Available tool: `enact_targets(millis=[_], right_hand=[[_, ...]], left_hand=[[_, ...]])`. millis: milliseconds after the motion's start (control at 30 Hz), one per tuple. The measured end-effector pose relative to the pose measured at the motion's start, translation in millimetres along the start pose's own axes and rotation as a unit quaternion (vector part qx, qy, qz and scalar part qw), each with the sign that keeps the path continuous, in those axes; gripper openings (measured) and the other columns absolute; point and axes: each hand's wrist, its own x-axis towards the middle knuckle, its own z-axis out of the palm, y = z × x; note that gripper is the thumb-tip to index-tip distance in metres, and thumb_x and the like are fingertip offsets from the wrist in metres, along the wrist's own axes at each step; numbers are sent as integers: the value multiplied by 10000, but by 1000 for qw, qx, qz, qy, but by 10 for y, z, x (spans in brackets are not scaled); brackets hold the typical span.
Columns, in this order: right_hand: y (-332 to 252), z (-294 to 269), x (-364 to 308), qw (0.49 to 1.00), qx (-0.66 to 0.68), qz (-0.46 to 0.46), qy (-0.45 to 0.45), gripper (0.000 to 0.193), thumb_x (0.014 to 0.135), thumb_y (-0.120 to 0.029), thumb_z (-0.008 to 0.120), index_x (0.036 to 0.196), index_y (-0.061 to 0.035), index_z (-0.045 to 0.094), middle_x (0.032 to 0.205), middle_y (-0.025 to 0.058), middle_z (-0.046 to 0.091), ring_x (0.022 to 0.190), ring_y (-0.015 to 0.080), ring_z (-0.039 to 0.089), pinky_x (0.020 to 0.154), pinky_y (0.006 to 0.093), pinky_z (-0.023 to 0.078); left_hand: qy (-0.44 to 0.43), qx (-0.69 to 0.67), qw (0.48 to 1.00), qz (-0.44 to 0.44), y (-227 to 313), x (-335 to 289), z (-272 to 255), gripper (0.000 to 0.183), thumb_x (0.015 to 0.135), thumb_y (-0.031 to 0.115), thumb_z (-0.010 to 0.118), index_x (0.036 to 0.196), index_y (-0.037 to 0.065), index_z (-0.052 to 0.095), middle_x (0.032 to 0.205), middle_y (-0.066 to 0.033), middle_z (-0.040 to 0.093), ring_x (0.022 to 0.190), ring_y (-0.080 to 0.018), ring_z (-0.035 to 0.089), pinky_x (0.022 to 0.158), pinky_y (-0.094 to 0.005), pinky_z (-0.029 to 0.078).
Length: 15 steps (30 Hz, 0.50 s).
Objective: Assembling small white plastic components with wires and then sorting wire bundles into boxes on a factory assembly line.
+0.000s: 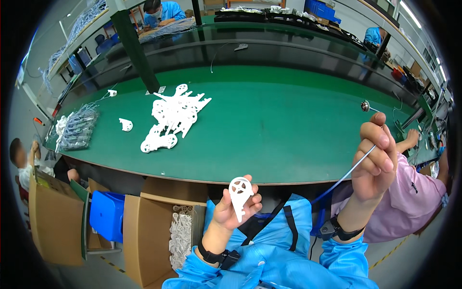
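In front of my body, my left hand (240, 204) is closed around a white plastic part (239, 192) with a round spoked head and a tapering stem. My right hand (378, 159) is raised at the right, fingers pinched on a grey-blue cable (353, 168). A small round metal piece (365, 105) shows just above those fingers, at the cable's upper end. The cable's lower end drops toward my sleeve. On the green table (269, 130), a heap of similar white plastic parts (175, 113) lies left of the middle. One loose white piece (126, 124) sits beside the heap.
A bundle of grey cables (79, 127) lies at the table's left end. Below the front edge stand an open cardboard box (137, 236) holding white parts and a blue bin (107, 216). A green post (134, 50) rises from the table. A person in pink (409, 202) sits close at my right.
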Motion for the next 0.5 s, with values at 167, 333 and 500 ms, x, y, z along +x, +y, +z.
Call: enact_targets(millis=[167, 333, 500], right_hand=[[-103, -272, -87, 994, -67, -69, 51, 357, 1028, -172, 220, 1255, 26, 411, 953, 101, 492, 660, 127, 551, 580, 281, 471], [212, -307, -247, 963, -200, -156, 93, 248, 992, -125, 374, 1174, 22, 458, 882, 100, 515, 552, 109, 534, 503, 266, 491], [1106, -320, -484, 931, -353, -52, 78, 157, 898, 11, 525, 1054, 28, 527, 893, 229, 610, 645, 218, 634, 546, 309, 554]], left_hand=[[-23, -41, 999, -18, 2, -50, 5, 675, 858, 398, 634, 1395, 108, 343, 1185, -110, 471, 1081, -263, 496, 935, -415, 442], [-4, -32, 999, 36, -50, 5, 55, 696, 839, 325, 677, 1397, 101, 326, 1226, -120, 475, 1110, -276, 519, 948, -425, 461], [69, 57, 993, 72, -147, 0, 233, 711, 825, 339, 696, 1393, 104, 339, 1208, -116, 486, 1039, -253, 550, 888, -390, 482]])
